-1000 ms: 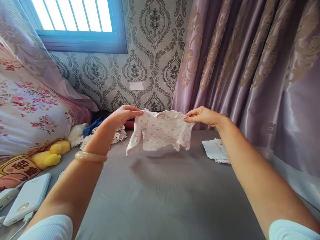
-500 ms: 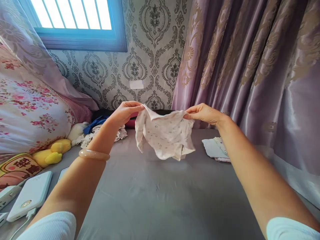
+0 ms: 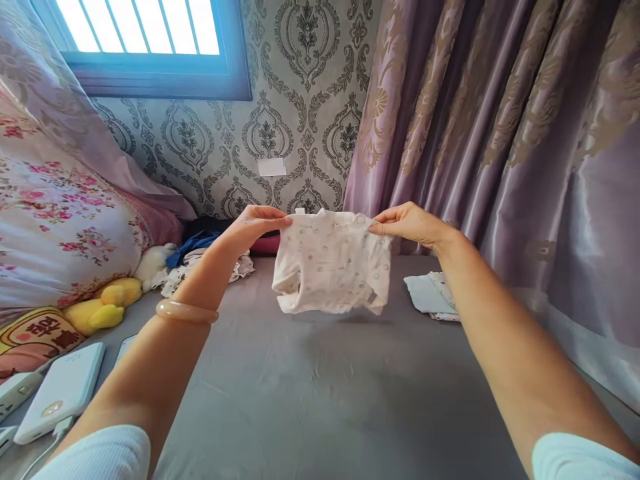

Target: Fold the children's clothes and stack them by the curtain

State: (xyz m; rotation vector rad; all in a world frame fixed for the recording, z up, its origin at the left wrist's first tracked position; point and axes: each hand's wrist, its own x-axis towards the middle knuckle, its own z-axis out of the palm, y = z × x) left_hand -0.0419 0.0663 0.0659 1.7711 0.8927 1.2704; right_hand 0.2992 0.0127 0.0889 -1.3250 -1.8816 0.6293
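Note:
A small white baby shirt (image 3: pixel 333 263) with a faint scattered print hangs stretched out above the grey bed sheet (image 3: pixel 320 393). Its upper left corner is pinched between the thumb and fingers of my left hand (image 3: pixel 257 223). My right hand (image 3: pixel 407 223) pinches the upper right corner at about the same height. A small white tag stands up from the top edge. The shirt's sleeves hang down at both sides, and its lower edge is just over the sheet.
Folded clothes (image 3: pixel 430 297) lie right, partly behind my right forearm. Left are a crumpled clothes pile (image 3: pixel 200 260), a yellow plush toy (image 3: pixel 107 303), a white power bank (image 3: pixel 63 383) with a cable, and a floral pillow (image 3: pixel 65 220). A purple curtain (image 3: pixel 475 133) hangs at the right.
The shirt has gone from sagging and twisted to spread flat, its top edge pulled straight between my hands. Both hands keep their pinch and have barely moved.

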